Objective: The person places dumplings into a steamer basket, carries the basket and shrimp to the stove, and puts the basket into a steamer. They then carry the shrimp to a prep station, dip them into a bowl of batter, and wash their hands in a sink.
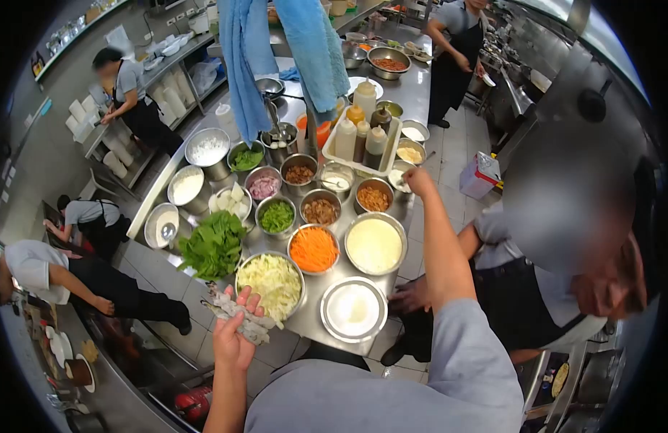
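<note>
Head view, lower left of centre: left hand cradles pale grey, dark-tipped shrimp in curled fingers; right hand, upper right of centre, bunches at a white-filled bowl, grip unclear.

Through the head camera I see a big work kitchen, like a restaurant's. Bowls of cut-up food, like carrot strips, crowd the shiny metal tabletop toward its near edge. Squeeze bottles stand in a tray near its right edge. People in dark aprons are on both sides.
</note>
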The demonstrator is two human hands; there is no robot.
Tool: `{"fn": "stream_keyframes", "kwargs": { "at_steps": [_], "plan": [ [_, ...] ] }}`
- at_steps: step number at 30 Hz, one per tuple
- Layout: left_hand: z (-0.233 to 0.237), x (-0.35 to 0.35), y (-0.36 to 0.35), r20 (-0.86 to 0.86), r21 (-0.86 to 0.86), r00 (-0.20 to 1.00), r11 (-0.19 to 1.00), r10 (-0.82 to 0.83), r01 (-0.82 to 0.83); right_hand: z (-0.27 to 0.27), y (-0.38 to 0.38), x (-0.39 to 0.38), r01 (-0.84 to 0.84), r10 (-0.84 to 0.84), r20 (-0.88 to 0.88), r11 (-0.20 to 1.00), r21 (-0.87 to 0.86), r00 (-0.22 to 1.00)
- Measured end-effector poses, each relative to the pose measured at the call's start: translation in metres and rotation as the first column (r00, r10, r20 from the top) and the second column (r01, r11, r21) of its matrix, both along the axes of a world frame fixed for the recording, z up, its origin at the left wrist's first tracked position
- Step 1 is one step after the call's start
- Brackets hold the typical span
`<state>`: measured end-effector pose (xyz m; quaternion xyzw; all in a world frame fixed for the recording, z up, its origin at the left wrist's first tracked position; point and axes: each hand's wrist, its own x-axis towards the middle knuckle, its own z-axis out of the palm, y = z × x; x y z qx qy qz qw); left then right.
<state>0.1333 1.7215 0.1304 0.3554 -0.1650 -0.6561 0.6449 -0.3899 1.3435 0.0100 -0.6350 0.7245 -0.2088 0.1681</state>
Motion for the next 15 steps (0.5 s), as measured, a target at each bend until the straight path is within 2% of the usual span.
{"fn": "stream_keyframes", "kwargs": {
  "at_steps": [1,3,4,6,8,9,11,13,15],
  "plan": [
    [0.005,-0.003,-0.012,0.006,0.003,1.0,1.0,0.005,-0.005,-0.008,-0.01,0.001,-0.032,0.038,-0.042,0.99,0.134,0.998],
    [0.013,-0.012,-0.038,-0.085,0.026,0.994,0.998,-0.062,0.065,-0.028,-0.031,0.007,-0.121,0.159,-0.231,0.978,0.169,0.96],
    [0.012,-0.017,-0.052,-0.083,0.034,0.995,0.997,-0.059,0.062,-0.038,-0.04,0.007,-0.124,0.163,-0.227,0.977,0.176,0.96],
    [0.004,-0.025,-0.079,-0.16,0.145,0.982,0.981,-0.103,0.126,-0.057,-0.054,0.012,-0.011,0.05,-0.315,0.992,0.124,0.948],
    [-0.005,-0.037,-0.107,-0.115,0.153,0.98,0.972,-0.162,0.178,-0.077,-0.063,0.009,0.034,0.002,-0.308,0.993,0.112,0.952],
    [-0.008,-0.044,-0.12,-0.073,0.156,0.973,0.961,-0.221,0.23,-0.077,-0.064,0.016,0.079,-0.047,-0.304,0.993,0.091,0.951],
    [-0.012,-0.06,-0.146,-0.065,0.145,0.964,0.953,-0.258,0.265,-0.067,-0.059,0.017,0.067,-0.03,-0.268,0.989,0.13,0.963],
    [-0.017,-0.079,-0.174,-0.149,0.119,0.937,0.935,-0.316,0.335,-0.056,-0.052,0.012,0.0,0.029,-0.289,0.995,0.099,0.957],
    [-0.018,-0.104,-0.203,-0.183,0.146,0.925,0.921,-0.333,0.361,-0.025,-0.039,0.016,0.046,-0.023,-0.25,0.995,0.085,0.968]
  ]
}}
